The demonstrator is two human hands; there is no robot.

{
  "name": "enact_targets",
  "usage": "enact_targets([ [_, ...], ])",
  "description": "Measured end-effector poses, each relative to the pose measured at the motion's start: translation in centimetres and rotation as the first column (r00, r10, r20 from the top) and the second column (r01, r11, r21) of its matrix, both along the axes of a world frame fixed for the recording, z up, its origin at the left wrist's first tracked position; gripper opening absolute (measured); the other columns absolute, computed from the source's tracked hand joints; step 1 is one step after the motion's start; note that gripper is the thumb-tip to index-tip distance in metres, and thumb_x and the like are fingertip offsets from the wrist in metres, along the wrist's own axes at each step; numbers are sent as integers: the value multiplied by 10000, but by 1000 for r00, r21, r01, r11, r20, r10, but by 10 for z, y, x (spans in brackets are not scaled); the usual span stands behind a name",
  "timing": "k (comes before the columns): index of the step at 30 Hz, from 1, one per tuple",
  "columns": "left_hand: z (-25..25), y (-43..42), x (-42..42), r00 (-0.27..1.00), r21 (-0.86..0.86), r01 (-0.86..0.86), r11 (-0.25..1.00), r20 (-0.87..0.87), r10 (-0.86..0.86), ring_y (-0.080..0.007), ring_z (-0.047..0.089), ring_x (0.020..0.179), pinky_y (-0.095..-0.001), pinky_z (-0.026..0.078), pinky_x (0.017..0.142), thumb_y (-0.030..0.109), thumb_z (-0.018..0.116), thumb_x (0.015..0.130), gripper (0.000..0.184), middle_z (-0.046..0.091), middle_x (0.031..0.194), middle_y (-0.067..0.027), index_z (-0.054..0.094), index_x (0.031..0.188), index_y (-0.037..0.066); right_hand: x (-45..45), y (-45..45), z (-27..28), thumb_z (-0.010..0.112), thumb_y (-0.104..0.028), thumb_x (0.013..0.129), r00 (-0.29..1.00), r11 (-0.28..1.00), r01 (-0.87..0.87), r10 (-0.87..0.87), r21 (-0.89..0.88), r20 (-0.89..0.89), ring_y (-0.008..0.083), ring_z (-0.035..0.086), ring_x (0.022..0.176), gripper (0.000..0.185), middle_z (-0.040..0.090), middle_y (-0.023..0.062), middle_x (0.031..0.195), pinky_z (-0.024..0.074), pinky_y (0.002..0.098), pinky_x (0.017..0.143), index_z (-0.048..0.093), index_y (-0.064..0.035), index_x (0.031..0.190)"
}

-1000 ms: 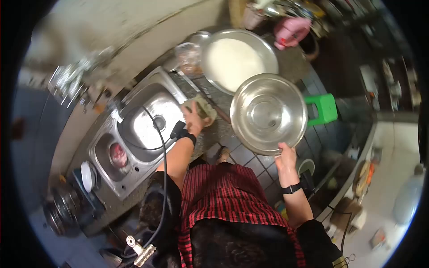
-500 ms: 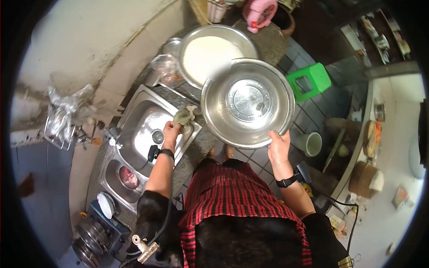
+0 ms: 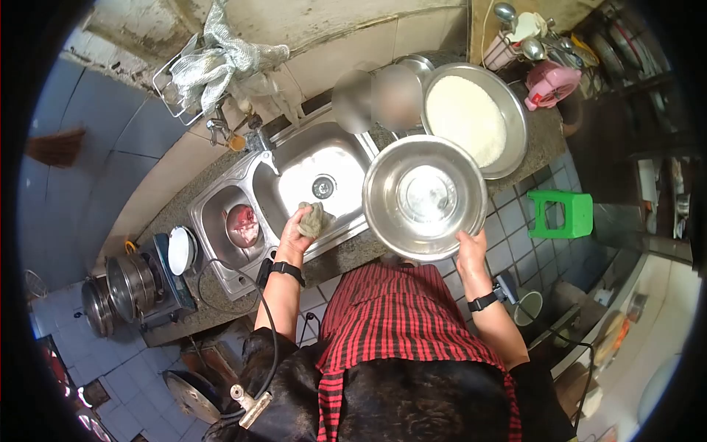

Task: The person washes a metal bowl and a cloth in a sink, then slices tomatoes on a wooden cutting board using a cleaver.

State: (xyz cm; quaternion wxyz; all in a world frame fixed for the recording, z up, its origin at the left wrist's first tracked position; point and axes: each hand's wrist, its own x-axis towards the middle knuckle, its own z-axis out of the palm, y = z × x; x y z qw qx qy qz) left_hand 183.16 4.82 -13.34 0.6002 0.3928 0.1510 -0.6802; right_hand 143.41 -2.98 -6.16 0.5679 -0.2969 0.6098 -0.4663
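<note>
Pinching the rim of a steel basin point(image 3: 425, 197) with fingers of the right hand point(image 3: 472, 254).
Clutching a bunched cloth point(image 3: 314, 219) in the left hand point(image 3: 293, 234) near the front rim of the sink point(image 3: 287, 177); holding the basin above the edge of the counter point(image 3: 545, 144). Risking a slip, or a knock on the rice basin point(image 3: 518, 121), from that one-sided grip.

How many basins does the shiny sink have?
2: the larger basin, with the drain, near the left hand and its cloth; and the smaller basin alongside, holding something reddish.

The far wall point(image 3: 331, 62) is pale-tiled, and at right a green stool point(image 3: 579, 215) is seen on the tiled floor point(image 3: 509, 221).
</note>
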Motion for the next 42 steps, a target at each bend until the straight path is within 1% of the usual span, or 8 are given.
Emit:
enact_targets([
  [5, -29, 13, 9, 994, -113, -110, 988, 10, 111, -297, 605, 1053, -427, 498, 929, 31, 497, 864, 355, 603, 1168, -172, 501, 1212, -39, -4, 28, -15, 463, 108, 724, 999, 984, -21, 15, 178, 34, 185, 562, 1004, 505, 574, 100, 1119, 435, 277, 875, 475, 23, 1222],
  [13, 5, -18, -6, 933, 65, 58, 996, 353, -78, -274, 660, 866, -361, 573, 749, 370, 478, 965, 412, 640, 1034, -140, 530, 1167, 15, -29, 50, -18, 471, 104, 716, 1000, 967, 21, -25, 253, 14, 216, 577, 984, 482, 570, 116, 1086, 459, 293, 853, 485, 23, 1191],
  [15, 17, -27, -17, 915, 125, 18, 992, 397, -67, -282, 649, 848, -374, 566, 756, 415, 450, 967, 442, 630, 1006, -150, 528, 1131, 12, -30, 51, -16, 503, 76, 706, 996, 962, 77, -87, 261, 26, 164, 597, 749, 412, 600, 68, 929, 482, 269, 594, 524, -1, 1110],
  [21, 16, -39, -27, 920, 210, -52, 976, 391, -36, -286, 655, 842, -406, 565, 739, 389, 411, 974, 440, 648, 978, -150, 550, 1067, -18, -28, 51, -38, 510, 37, 734, 974, 901, 86, -165, 426, 152, 162, 540, 528, 272, 579, 66, 789, 395, 266, 380, 538, -20, 999],
  [25, 10, -36, -27, 923, 165, -30, 986, 384, -37, -299, 654, 867, -416, 553, 774, 377, 440, 955, 437, 655, 989, -161, 570, 1071, -23, -28, 47, -89, 506, 32, 753, 963, 869, 7, -140, 495, 231, 196, 590, 623, 278, 589, 84, 842, 480, 301, 480, 532, -22, 1024],
  [27, 24, -32, -32, 994, 86, 2, 996, 106, -11, -317, 651, 893, -419, 539, 818, 362, 447, 941, 441, 655, 1023, -173, 584, 1085, -32, -24, 44, -106, 505, 27, 782, 943, 890, -13, -141, 455, 302, 220, 634, 776, 299, 601, 109, 946, 545, 337, 609, 516, -28, 1076],
  [32, 15, -11, -23, 997, -32, 21, 999, 73, -18, -335, 624, 988, -428, 517, 890, 224, 543, 886, 386, 621, 1107, -213, 553, 1154, -54, -13, 27, -125, 633, -157, 872, 884, 936, -78, -94, 343, 458, 237, 566, 1059, 423, 569, 88, 1180, 481, 395, 889, 468, -75, 1253],
  [42, 1, -14, -19, 993, -136, -111, 985, 25, 115, -325, 605, 1020, -448, 498, 914, 298, 501, 947, 358, 620, 1121, -162, 562, 1134, -1, -4, 57, -80, 684, -513, 778, 877, 668, -402, 85, 627, 472, 351, 315, 1252, 900, 228, 169, 1390, 460, 496, 931, 212, -99, 1423],
])
